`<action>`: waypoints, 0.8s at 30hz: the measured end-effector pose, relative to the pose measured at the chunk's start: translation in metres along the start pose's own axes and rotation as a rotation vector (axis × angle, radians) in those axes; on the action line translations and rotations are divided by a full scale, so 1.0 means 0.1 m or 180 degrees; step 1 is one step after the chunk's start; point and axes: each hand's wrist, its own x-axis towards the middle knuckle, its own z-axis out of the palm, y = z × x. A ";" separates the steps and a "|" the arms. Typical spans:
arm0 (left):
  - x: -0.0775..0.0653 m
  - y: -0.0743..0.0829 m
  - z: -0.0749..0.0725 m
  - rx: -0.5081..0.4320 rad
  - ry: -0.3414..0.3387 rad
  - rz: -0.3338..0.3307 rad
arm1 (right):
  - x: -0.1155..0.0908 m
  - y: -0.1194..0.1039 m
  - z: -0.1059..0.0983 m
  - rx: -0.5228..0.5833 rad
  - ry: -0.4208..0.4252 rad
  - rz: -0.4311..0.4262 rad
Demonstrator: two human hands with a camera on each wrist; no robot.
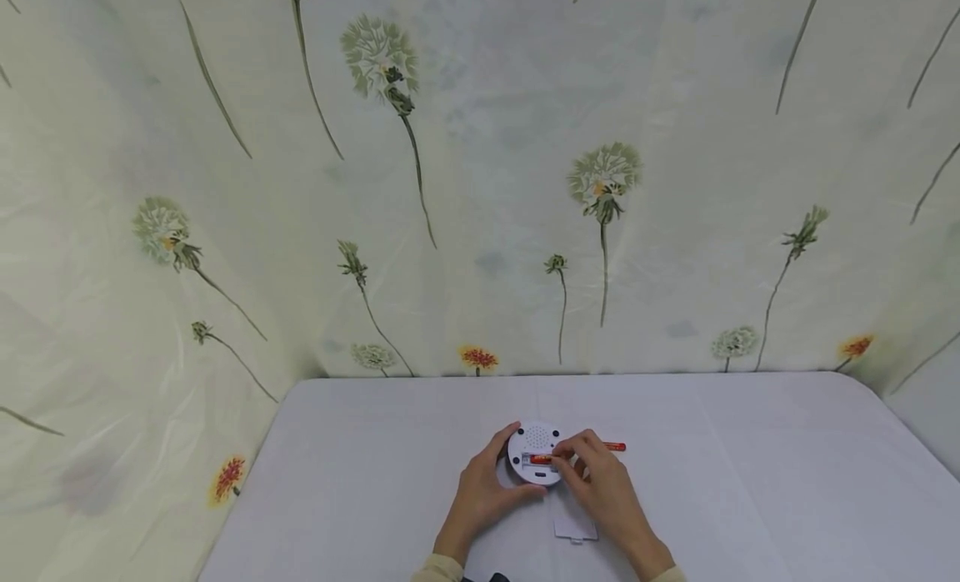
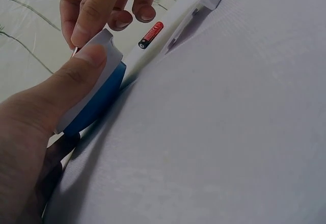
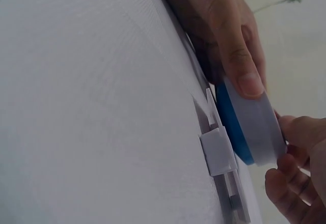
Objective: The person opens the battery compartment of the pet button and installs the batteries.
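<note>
A round device (image 1: 537,439), white with small speaker holes and dark feet on its upturned back, has a blue other side that shows in both wrist views. My left hand (image 1: 483,488) grips it by the rim, thumb near and fingers far. In its open battery compartment lies a red AAA-looking battery (image 1: 539,459). The thumb and forefinger of my right hand (image 1: 606,484) pinch the right end of that battery. Behind the right hand, a second red battery (image 1: 615,446) with a black end rests on the table. The white battery cover (image 1: 575,528) lies below the device.
A white cloth covers the table (image 1: 360,449). Behind it and at its left hangs a pale curtain (image 1: 480,190) printed with dandelions. A small dark object (image 1: 498,577) shows at the bottom edge of the head view, near the left sleeve.
</note>
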 end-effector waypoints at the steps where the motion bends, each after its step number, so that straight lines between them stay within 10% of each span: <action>1: 0.00 0.00 0.00 -0.0004 -0.0005 0.0000 | -0.01 0.00 0.01 0.0008 0.0004 0.0001; 24: -0.01 0.02 -0.01 0.0031 0.0081 0.0101 | 0.00 -0.03 0.07 0.0125 0.0120 0.0015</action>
